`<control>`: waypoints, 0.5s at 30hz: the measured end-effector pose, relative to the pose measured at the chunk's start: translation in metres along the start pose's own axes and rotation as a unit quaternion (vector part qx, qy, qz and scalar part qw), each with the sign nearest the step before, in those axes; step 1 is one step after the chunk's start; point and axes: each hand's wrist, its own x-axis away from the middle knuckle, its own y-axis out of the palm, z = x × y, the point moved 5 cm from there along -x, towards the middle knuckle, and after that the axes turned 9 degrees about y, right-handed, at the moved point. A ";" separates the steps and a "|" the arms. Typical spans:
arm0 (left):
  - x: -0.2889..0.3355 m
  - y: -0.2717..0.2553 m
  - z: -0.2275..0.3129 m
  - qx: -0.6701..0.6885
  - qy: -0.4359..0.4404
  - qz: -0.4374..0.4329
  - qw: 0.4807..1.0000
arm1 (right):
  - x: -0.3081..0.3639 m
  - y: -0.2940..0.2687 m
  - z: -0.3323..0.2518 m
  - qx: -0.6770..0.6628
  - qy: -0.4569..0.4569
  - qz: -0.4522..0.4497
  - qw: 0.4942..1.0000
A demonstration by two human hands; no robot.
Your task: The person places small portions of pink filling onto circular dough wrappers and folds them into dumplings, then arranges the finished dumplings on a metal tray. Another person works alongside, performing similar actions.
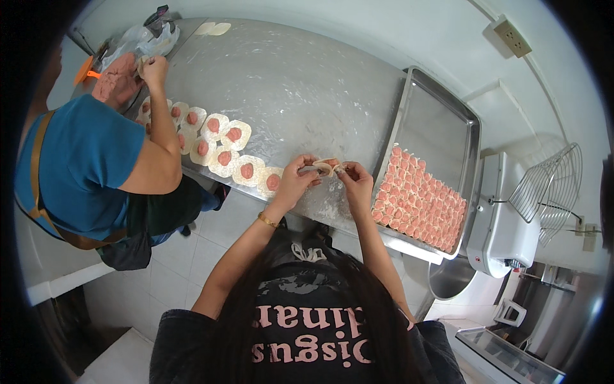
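Both my hands meet over the steel table (288, 89), pinching one dumpling (325, 168) between them. My left hand (295, 179) grips its left end and my right hand (355, 180) grips its right end. The dumpling is a pale wrapper folded over pink filling. To its left lie several round wrappers with pink filling (247, 171) in rows on the table. To the right, a metal tray (441, 121) holds several rows of folded dumplings (419, 200) in its near half.
A person in a blue shirt (83, 166) stands at the left, a hand (153, 67) reaching into a mound of pink filling (115, 80). Two bare wrappers (213, 28) lie at the table's far edge. A white stand mixer (508, 224) stands at right.
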 end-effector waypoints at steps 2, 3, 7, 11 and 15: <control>-0.003 -0.004 -0.003 -0.097 0.002 -0.017 0.995 | 0.005 0.002 -0.001 -0.021 -0.004 -0.029 0.999; -0.004 -0.006 -0.005 -0.145 -0.007 -0.021 0.989 | 0.007 0.004 -0.002 -0.045 -0.014 -0.056 0.997; 0.000 0.003 0.006 -0.361 0.232 -0.082 0.899 | 0.005 0.001 0.005 0.026 -0.004 -0.034 0.999; 0.004 0.003 -0.007 -0.345 0.176 -0.096 0.917 | -0.002 -0.005 0.014 0.205 -0.053 -0.016 0.977; 0.006 0.003 -0.018 -0.356 0.109 -0.074 0.925 | -0.006 -0.002 0.019 0.264 -0.093 -0.018 0.960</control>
